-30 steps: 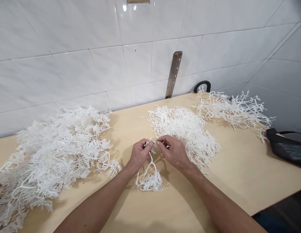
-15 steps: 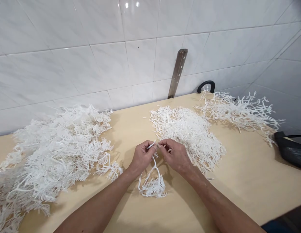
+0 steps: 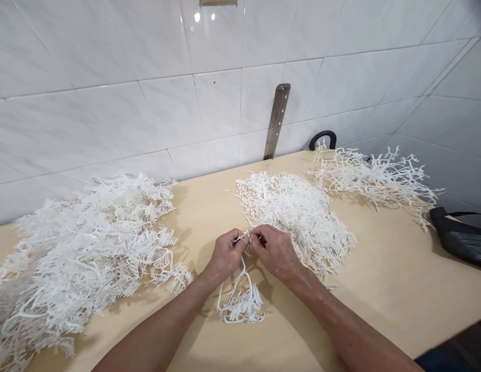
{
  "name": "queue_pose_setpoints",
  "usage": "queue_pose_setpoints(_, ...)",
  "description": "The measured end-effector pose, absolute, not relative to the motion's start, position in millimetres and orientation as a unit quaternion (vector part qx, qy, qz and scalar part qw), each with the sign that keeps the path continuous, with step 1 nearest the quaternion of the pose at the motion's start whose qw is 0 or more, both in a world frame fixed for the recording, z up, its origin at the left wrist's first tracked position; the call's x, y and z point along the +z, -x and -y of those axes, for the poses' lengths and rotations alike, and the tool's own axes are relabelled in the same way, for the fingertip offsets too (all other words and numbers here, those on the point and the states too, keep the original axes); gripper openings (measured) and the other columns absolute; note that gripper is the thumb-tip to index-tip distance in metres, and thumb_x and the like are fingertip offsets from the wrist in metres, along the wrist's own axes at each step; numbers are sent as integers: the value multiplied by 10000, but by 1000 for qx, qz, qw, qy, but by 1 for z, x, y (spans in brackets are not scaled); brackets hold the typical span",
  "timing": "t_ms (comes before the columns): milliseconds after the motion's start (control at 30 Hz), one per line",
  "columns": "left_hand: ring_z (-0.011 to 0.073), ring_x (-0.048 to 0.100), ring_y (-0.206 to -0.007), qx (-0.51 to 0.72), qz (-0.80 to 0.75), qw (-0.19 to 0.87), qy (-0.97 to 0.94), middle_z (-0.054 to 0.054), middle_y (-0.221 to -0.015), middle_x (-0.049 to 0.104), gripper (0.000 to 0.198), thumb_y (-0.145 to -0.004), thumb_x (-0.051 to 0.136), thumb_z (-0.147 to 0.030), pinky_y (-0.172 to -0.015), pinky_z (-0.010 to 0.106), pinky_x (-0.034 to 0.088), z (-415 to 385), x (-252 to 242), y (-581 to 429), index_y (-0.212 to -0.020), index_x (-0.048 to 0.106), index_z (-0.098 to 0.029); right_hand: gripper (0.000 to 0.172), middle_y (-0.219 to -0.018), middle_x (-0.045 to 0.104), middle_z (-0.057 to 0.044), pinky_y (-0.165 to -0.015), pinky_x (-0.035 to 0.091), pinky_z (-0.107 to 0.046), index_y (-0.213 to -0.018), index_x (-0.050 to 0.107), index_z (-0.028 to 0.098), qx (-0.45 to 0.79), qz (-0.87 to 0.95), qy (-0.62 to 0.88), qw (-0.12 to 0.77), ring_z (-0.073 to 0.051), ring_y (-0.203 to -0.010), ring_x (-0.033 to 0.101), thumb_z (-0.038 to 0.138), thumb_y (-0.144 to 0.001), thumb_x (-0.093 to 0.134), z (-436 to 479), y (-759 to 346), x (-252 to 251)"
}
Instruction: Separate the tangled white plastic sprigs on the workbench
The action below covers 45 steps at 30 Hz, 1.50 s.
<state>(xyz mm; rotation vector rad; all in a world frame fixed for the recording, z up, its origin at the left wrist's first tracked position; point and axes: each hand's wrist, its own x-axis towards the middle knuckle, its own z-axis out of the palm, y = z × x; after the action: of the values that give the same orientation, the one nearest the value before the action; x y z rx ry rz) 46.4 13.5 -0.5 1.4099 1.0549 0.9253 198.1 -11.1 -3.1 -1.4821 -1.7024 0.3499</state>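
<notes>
A white branched plastic sprig [image 3: 243, 305] hangs from my left hand [image 3: 227, 252], which is closed in a pinch on its upper stem. The sprig's lower fringed end rests on or just above the tabletop. My right hand [image 3: 274, 249] is closed too, thumb and forefinger meeting at the sprig's upper tips, right beside the left fingertips. What exactly sits between the right fingers is too small to make out. Just beyond my right hand lies a heap of short white plastic pieces [image 3: 290, 206].
A big pile of white fringed sprigs [image 3: 96, 248] covers the left of the wooden table [image 3: 201, 201]. Bare branched white stems [image 3: 375, 175] lie at the back right, near a black curved handle [image 3: 323, 138] and a black bag [image 3: 457, 237]. A metal bracket [image 3: 277, 121] stands against the tiled wall.
The camera view has shifted slightly, so the scene sits a little further left and lower. Both hands stay together at the sprig's upper end, with the fingertips slightly closer.
</notes>
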Motion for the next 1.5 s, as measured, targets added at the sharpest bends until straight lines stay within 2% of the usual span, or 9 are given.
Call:
queue_pose_setpoints(133, 117, 433, -595, 401, -426, 574, -573, -18, -606, 506, 338, -773, 677, -464, -584, 231, 345, -14, -3, -44, -652, 566, -168, 127, -624, 642, -2, -518, 428, -256, -775, 636, 205, 218, 614, 641, 405, -145, -526, 562, 235, -840, 531, 11, -192, -3)
queue_pose_setpoints(367, 111, 427, -597, 404, -422, 575, -573, -24, -613, 490, 329, -799, 666, -444, -586, 231, 337, -15, -6, -40, -671, 543, -167, 158, -733, 644, -54, -609, 430, -273, -767, 597, 191, 67, 695, 577, 423, -161, -651, 576, 171, -857, 469, 12, -186, 1)
queue_pose_setpoints(567, 97, 412, -566, 417, -412, 577, -569, -32, -601, 484, 370, -779, 692, -490, -558, 222, 329, -12, -5, -37, -686, 550, -162, 169, -632, 658, -26, -525, 448, -266, -770, 644, 186, 218, 587, 655, 423, -161, -546, 589, 260, -851, 515, 8, -194, 10)
queue_pose_setpoints(767, 37, 229, -420, 401, -426, 628, -512, -86, -516, 368, 437, -715, 739, -561, -428, 200, 185, -11, -1, -37, -722, 543, -170, 145, -670, 659, -26, -600, 470, -275, -788, 620, 186, 62, 555, 658, 506, -158, -583, 608, 289, -850, 539, 4, -222, 14)
queue_pose_setpoints(900, 30, 226, -399, 418, -434, 641, -475, -90, -494, 366, 463, -686, 757, -581, -400, 190, 162, -15, 0, -38, -730, 552, -169, 143, -703, 655, -27, -611, 469, -294, -833, 610, 183, -11, 523, 681, 512, -151, -553, 588, 322, -840, 578, 2, -239, 17)
queue_pose_setpoints(1000, 28, 247, -396, 421, -436, 647, -463, -88, -492, 383, 467, -661, 783, -568, -392, 181, 176, -17, -1, -39, -729, 558, -165, 189, -855, 687, -76, -623, 480, -315, -933, 621, 160, -26, 525, 685, 505, -146, -558, 583, 313, -826, 589, 4, -241, 19)
queue_pose_setpoints(1100, 27, 277, -390, 423, -438, 644, -463, -80, -511, 426, 468, -644, 799, -558, -383, 179, 200, -17, 0, -39, -747, 581, -157, 199, -876, 706, -80, -606, 491, -291, -943, 658, 165, 57, 583, 631, 508, -150, -604, 608, 316, -875, 547, 9, -227, 20)
queue_pose_setpoints(1233, 37, 354, -404, 430, -440, 628, -476, -62, -528, 471, 460, -656, 790, -557, -389, 179, 250, -17, 0, -39, -747, 609, -144, 205, -829, 738, -41, -601, 505, -268, -903, 712, 195, 228, 652, 578, 435, -154, -646, 647, 313, -886, 545, 15, -201, 20)
queue_pose_setpoints(1500, 53, 365, -421, 416, -450, 614, -498, -51, -525, 472, 437, -689, 759, -558, -417, 196, 270, -17, 0, -40, -756, 650, -140, 213, -795, 752, -34, -614, 521, -280, -883, 743, 202, 278, 617, 607, 417, -170, -661, 668, 326, -857, 572, 15, -194, 18)
